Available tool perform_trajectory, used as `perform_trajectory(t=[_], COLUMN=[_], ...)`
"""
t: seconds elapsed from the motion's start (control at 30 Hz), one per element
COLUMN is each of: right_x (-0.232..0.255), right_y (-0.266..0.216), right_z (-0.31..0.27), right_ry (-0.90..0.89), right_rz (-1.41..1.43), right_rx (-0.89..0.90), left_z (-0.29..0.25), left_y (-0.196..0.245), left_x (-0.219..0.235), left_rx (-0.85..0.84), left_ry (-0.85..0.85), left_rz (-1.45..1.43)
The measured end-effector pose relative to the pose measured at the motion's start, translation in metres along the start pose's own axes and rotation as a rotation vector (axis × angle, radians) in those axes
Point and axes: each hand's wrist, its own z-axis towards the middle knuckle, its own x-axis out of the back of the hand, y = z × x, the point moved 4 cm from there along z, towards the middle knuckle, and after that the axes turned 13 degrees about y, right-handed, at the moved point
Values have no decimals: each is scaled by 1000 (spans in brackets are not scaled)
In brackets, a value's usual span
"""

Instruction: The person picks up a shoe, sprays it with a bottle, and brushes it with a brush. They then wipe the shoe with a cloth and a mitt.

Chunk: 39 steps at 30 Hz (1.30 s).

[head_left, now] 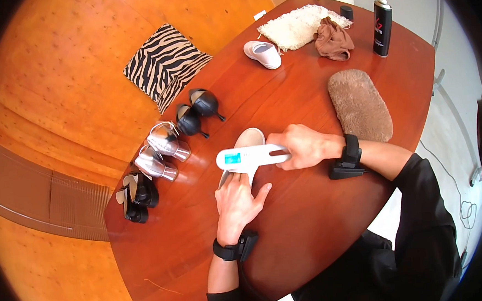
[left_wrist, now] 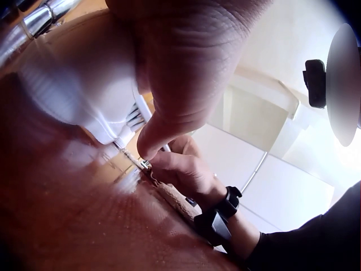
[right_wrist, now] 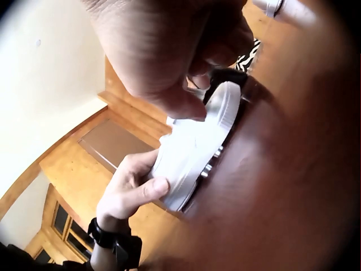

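A white sneaker (right_wrist: pixel 189 152) is over the red-brown table, with my left hand (head_left: pixel 238 206) gripping its heel end, fingers at the opening and thumb along its side. Its rounded toe points away from me in the head view. My right hand (head_left: pixel 305 145) holds the slotted handle of a white brush (head_left: pixel 252 156) that bears a light-blue rectangle on top. The brush lies across the sneaker in the head view, covering its middle. Dark bristles (left_wrist: pixel 135 116) show near the shoe's side in the left wrist view.
Left of the hands stand silver heeled shoes (head_left: pixel 165 139), black heels (head_left: pixel 204 102) and black shoes (head_left: pixel 140 190). A second white sneaker (head_left: pixel 265 55), a cream shaggy cloth (head_left: pixel 294 28), a brown cloth (head_left: pixel 333 41) and a black spray can (head_left: pixel 382 29) are farther back. A brown fluffy pad (head_left: pixel 361 105) lies right.
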Motion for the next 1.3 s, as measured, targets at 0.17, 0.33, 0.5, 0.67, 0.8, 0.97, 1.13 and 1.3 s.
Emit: perform_trajectory(t=[0.17, 0.33, 0.5, 0.67, 0.8, 0.97, 1.13, 1.3], right_x=[-6, 10, 28, 23, 7, 2, 2, 18], right_y=[-7, 11, 32, 25, 9, -5, -3, 22], right_z=[-3, 4, 6, 6, 1, -1, 0, 3], right_ry=[-18, 69, 191, 163, 21, -72, -21, 157], right_rz=[-25, -248, -296, -291, -110, 70, -74, -280], right_rx=[55, -265, -426, -384, -211, -118, -131, -340], left_z=[-1, 0, -2, -1, -1, 1, 0, -2], left_y=[0, 1, -2, 0, 1, 1, 1, 1], left_x=[-1, 0, -2, 0, 0, -1, -1, -1], left_rx=[-45, -12, 9, -5, -16, -38, -39, -12], left_ry=[51, 20, 13, 9, 13, 63, 54, 11], left_rz=[25, 0, -10, 9, 1, -39, -23, 21])
